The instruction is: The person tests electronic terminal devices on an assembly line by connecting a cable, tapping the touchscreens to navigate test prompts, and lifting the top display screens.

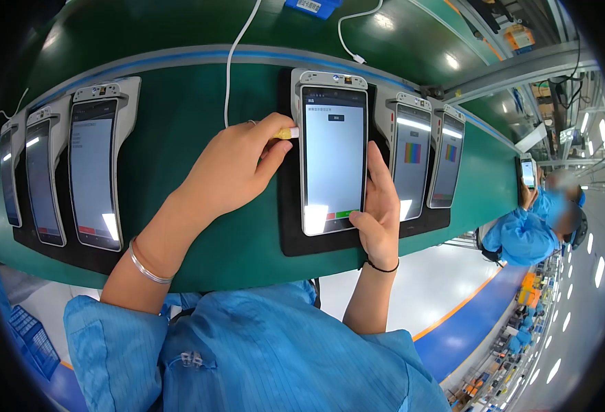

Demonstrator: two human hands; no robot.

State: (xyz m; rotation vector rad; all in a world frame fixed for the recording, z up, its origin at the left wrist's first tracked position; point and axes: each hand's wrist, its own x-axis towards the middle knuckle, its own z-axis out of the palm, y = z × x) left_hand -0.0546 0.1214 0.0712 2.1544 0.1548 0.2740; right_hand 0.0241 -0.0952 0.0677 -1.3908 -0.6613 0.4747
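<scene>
My left hand (244,158) pinches a yellow cable plug (286,134) between thumb and fingers, its pale tip against the left side of a white handheld payment terminal (333,161). My right hand (379,213) grips that terminal by its right edge. The right thumb rests on the green button at the bottom of the lit screen, and the fingers extend along the side. A white cable (231,69) runs down from above to behind my left hand. Whether the plug is fully seated cannot be made out.
Two similar terminals (412,158) with colour-striped screens lie to the right on a black mat (302,246). Several more terminals (95,172) lie left on the green bench (199,240). Another cable end (359,59) hangs at the back. A co-worker (522,230) in blue holds a device at far right.
</scene>
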